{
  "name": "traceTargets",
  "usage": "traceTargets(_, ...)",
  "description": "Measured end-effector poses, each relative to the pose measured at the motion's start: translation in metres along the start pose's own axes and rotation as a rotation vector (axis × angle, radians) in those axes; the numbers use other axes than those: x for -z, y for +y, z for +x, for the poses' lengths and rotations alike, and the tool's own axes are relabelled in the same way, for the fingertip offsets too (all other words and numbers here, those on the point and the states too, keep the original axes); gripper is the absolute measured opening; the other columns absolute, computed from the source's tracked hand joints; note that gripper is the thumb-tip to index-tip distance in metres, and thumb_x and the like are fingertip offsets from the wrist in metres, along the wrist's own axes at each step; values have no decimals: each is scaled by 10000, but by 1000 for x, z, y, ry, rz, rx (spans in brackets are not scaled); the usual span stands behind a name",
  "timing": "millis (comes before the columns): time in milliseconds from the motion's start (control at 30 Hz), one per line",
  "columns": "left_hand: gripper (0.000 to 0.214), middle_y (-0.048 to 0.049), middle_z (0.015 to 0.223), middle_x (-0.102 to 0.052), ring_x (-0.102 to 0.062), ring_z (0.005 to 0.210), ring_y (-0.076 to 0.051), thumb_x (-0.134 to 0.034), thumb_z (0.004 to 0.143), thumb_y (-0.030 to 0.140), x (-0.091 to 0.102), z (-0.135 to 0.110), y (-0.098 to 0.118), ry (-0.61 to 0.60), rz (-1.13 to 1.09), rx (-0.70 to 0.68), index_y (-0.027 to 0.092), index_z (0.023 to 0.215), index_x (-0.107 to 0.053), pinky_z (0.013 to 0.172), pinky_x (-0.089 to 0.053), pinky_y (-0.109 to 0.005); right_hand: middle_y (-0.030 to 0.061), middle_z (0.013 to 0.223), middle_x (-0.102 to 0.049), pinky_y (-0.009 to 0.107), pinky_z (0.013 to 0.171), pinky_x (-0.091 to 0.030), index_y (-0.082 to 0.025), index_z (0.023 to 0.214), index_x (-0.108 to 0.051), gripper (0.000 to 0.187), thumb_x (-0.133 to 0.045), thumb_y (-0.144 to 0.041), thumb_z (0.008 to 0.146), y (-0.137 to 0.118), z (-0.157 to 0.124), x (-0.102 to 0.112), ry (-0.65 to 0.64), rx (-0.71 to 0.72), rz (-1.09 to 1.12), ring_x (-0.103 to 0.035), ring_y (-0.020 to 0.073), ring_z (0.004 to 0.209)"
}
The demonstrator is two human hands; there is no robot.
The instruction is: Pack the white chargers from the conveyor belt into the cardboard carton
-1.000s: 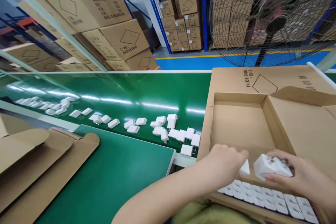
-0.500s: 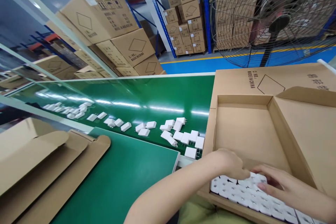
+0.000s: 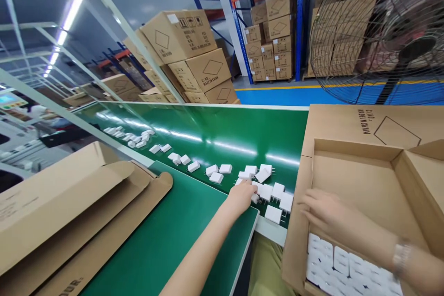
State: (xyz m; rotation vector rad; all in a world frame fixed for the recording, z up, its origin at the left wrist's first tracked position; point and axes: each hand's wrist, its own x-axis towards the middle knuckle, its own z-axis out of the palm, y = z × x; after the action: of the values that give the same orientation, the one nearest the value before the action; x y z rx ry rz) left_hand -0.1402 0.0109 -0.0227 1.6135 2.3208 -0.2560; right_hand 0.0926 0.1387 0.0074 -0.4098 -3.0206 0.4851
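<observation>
Now left hand (image 3: 242,196) touches white plug chargers (image 3: 266,193) on green conveyor (image 3: 215,125), grip can't tell; right hand (image 3: 322,208), its three o'clock, fingers loosely open over cardboard carton (image 3: 350,171).

One head-worn view looks forward and down from close above the two bare hands (image 3: 241,196), the long glossy green surface (image 3: 222,125) stretching toward ten o'clock.
</observation>
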Motion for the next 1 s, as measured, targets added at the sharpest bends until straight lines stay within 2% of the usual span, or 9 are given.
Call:
traceTargets(67, 289, -83, 1039, -601, -546, 1061, -259, -474, 723, -2, -2, 7, -5, 8, -40, -40, 189, 893, -611, 821, -451, -331, 62, 929, -629, 331, 709, -483, -190, 906, -621, 94, -541, -176, 859, -17, 39, -13, -79, 18, -89, -592, 216, 857)
traceTargets(167, 202, -72, 1020, -607, -544, 1046, -257, -581, 701, 73, 0, 5, -13, 22, -132, -92, 186, 867, -560, 848, -422, -324, 93, 1004, -612, 395, 763, -490, -135, 1019, -598, 247, -653, -247, 806, -25, 82, -42, -173, -49, -183, -573, 248, 937)
traceTargets(267, 134, -42, 902, -618, -592, 847, -207, -535, 803, 240, 2, -6, -25, 50, -273, -76, 193, 916, -480, 708, -430, -277, 78, 1060, -589, 403, 755, -509, -147, 1130, -549, 366, -644, -334, 830, -17, 106, -66, -238, -109, -213, -574, 234, 955)
traceTargets(367, 129, 9, 758, -585, -564, 676, -161, -476, 832, 303, 1, -14, -32, 76, -402, -13, 202, 892, -423, 577, -393, -236, 77, 1091, -577, 393, 757, -511, -157, 1138, -546, 370, -642, -343, 833, -7, 117, -72, -265, -95, -198, -567, 232, 974)
traceTargets(467, 126, 28, 708, -556, -544, 650, -149, -496, 800, 273, -1, -12, -24, 100, -474, 51, 202, 865, -414, 560, -381, -225, 70, 1033, -598, 376, 732, -507, -163, 1093, -574, 360, -675, -343, 798, 0, 121, -60, -256, -58, -175, -594, 219, 898)
traceTargets(567, 53, -9, 763, -577, -574, 712, -176, -440, 818, 222, -4, -3, -2, 126, -487, 115, 189, 858, -451, 628, -415, -258, 80, 959, -616, 372, 648, -505, -178, 1099, -580, 345, -624, -387, 829, 3, 115, -42, -200, -41, -181, -622, 238, 784)
traceTargets(733, 258, -114, 1045, -561, -612, 868, -246, -403, 848, 200, -7, 9, 29, 174, -466, 167, 141, 1090, -471, 739, -466, -343, 114, 1026, -597, 390, 742, -504, -168, 924, -639, 209, -644, -351, 822, 9, 92, -37, -190, 113, -217, -584, 290, 957)
traceTargets(867, 422, -105, 1120, -498, -622, 877, -220, -328, 894, 172, -11, 11, 29, 189, -472, 169, 197, 1313, -377, 778, -482, -340, 106, 1049, -586, 318, 665, -528, -164, 1000, -628, 296, -727, -264, 739, 14, 81, -47, -221, 211, -224, -599, 242, 906)
traceTargets(1000, 479, -107, 1240, -422, -637, 867, -178, -302, 883, 102, -17, 5, 24, 140, -480, 112, 258, 1306, -463, 826, -485, -317, 98, 955, -611, 280, 613, -505, -140, 945, -632, 325, -685, -4, 655, 12, 84, -51, -211, 336, -283, -586, 242, 908)
